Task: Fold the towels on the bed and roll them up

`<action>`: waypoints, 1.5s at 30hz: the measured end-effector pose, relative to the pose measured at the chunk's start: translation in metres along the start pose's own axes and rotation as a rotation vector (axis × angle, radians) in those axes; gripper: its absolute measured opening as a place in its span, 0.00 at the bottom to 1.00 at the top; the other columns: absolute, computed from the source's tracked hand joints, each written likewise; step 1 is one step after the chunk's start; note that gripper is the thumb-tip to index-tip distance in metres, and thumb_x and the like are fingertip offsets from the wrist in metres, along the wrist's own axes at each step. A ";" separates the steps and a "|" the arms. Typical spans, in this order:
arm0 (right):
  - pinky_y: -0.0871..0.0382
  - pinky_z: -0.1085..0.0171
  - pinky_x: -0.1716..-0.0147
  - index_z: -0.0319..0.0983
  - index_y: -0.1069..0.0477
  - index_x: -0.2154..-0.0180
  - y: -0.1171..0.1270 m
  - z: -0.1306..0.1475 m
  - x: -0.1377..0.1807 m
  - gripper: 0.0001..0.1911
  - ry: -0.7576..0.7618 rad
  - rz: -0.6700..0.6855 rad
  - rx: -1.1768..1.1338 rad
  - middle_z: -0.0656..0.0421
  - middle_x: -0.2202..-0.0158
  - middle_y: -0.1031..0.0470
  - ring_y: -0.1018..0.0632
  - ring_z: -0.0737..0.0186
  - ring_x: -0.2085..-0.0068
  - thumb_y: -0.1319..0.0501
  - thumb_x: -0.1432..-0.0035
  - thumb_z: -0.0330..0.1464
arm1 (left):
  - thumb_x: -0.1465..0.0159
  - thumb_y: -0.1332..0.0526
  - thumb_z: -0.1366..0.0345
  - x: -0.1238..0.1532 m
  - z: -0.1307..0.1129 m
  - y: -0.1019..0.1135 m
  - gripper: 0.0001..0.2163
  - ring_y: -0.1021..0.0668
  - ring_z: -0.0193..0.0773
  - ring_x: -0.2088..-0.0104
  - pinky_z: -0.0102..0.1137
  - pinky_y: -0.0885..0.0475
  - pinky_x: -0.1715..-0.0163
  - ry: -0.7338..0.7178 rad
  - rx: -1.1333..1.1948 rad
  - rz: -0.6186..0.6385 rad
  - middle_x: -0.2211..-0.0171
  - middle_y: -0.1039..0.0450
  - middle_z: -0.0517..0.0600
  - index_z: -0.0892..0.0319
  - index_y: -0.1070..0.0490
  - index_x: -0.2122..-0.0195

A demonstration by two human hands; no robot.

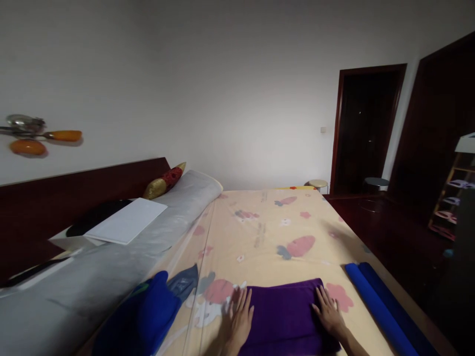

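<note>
A folded purple cloth [284, 316] lies flat on the bed, near the bottom of the head view. My left hand [242, 316] rests at its left edge, fingers stretched out and pointing away from me. Against the right edge, my right hand [329, 312] lies with its fingers spread, the fingertips near the far right corner. Neither hand grips anything. The cloth's near edge is partly cut off by the frame.
Crumpled blue cloth [148, 311] lies to the left on the patterned bed sheet [237, 247]. Two blue rolls [382, 306] lie along the right edge. Beyond are a grey bolster [185, 202], a white box lid [128, 221] and stools [376, 182].
</note>
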State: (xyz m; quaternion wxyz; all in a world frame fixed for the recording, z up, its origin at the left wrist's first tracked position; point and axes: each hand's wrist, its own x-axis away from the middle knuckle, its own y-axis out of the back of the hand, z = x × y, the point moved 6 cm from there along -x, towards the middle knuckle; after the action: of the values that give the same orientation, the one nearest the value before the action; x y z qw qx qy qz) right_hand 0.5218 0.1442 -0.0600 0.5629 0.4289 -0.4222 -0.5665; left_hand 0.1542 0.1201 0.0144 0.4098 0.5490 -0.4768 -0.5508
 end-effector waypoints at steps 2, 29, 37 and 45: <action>0.49 0.43 0.36 0.42 0.52 0.34 0.006 0.011 0.015 0.33 0.099 -0.078 -0.044 0.57 0.31 0.52 0.47 0.53 0.32 0.61 0.35 0.49 | 0.31 0.58 0.62 0.014 -0.021 0.006 0.25 0.45 0.41 0.32 0.46 0.46 0.34 -0.135 0.027 -0.069 0.32 0.51 0.43 0.48 0.56 0.33; 0.41 0.50 0.46 0.53 0.27 0.50 -0.013 -0.006 0.097 0.25 0.147 -0.071 -0.126 0.57 0.40 0.31 0.32 0.47 0.40 0.43 0.51 0.34 | 0.48 0.48 0.77 0.098 0.000 -0.049 0.31 0.31 0.46 0.40 0.48 0.37 0.41 -0.213 0.009 0.187 0.39 0.32 0.46 0.44 0.32 0.44; 0.43 0.54 0.48 0.48 0.26 0.53 0.038 0.003 0.098 0.24 0.195 0.002 -0.221 0.57 0.52 0.23 0.27 0.56 0.51 0.48 0.50 0.27 | 0.49 0.49 0.79 0.091 0.000 -0.016 0.30 0.27 0.42 0.44 0.49 0.40 0.38 -0.130 0.139 0.189 0.48 0.24 0.45 0.46 0.29 0.48; 0.40 0.56 0.52 0.42 0.25 0.66 0.046 -0.002 0.106 0.14 0.146 0.093 -0.205 0.57 0.62 0.22 0.25 0.56 0.56 0.47 0.52 0.28 | 0.49 0.46 0.75 0.096 -0.002 0.001 0.19 0.25 0.42 0.48 0.47 0.44 0.37 0.036 0.157 0.371 0.58 0.21 0.48 0.52 0.25 0.60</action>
State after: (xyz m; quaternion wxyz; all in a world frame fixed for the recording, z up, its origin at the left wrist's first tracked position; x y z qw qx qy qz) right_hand 0.5367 0.0375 -0.0175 0.6588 0.3890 -0.3394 -0.5472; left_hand 0.1504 0.0258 -0.0056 0.4685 0.4917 -0.6039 -0.4171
